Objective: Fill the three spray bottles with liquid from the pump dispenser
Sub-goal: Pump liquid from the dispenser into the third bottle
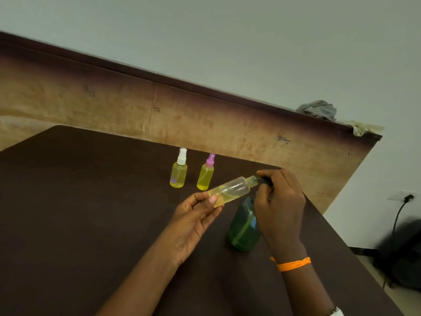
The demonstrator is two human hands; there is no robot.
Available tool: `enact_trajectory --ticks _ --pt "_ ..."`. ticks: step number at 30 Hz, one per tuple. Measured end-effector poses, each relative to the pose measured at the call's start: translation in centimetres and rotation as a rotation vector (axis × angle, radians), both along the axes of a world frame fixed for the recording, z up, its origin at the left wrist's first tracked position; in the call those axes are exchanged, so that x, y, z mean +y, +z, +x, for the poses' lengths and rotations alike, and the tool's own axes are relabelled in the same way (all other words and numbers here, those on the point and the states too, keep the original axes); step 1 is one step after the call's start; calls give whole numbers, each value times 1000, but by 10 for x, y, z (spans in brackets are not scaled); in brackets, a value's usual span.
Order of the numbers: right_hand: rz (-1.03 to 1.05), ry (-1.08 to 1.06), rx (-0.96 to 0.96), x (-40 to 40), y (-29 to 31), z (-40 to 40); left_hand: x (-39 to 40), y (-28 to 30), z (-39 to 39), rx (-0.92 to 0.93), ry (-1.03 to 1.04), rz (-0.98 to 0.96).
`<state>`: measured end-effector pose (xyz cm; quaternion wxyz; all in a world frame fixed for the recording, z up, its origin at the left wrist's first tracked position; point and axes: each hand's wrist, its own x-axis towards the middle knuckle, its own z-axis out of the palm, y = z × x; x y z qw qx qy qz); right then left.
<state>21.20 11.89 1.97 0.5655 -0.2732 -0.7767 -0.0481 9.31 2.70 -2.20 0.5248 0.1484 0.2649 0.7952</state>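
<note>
Orange wrist band nearest, on the right arm. Green pump dispenser stands on the dark bench. Right hand curls over the dispenser's black pump head, nozzle at the mouth of the uncapped spray bottle. Left hand grips that tilted, partly filled bottle by its base. Farther back stand the white-capped bottle and the pink-capped bottle, both yellow-filled.

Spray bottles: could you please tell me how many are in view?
3. The white-capped bottle and the pink-capped bottle stand side by side on the table; the uncapped bottle is tilted in the left hand.
</note>
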Motion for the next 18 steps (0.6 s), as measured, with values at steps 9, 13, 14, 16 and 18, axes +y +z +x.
enact_trajectory --ticks 9,13,14,16,18 --pt "33 -10 -19 -6 -26 -3 1 -1 1 0 -11 -11" --pt "35 -33 -31 -7 -17 4 0 0 0 -4 4 -2" --pt "41 -34 -22 -7 -19 3 0 -1 0 0 6 1" --pt "59 -34 -18 -7 -28 -2 1 -1 0 3 6 -2" --pt "62 -29 -22 -7 -32 -5 1 -2 0 -5 6 -8"
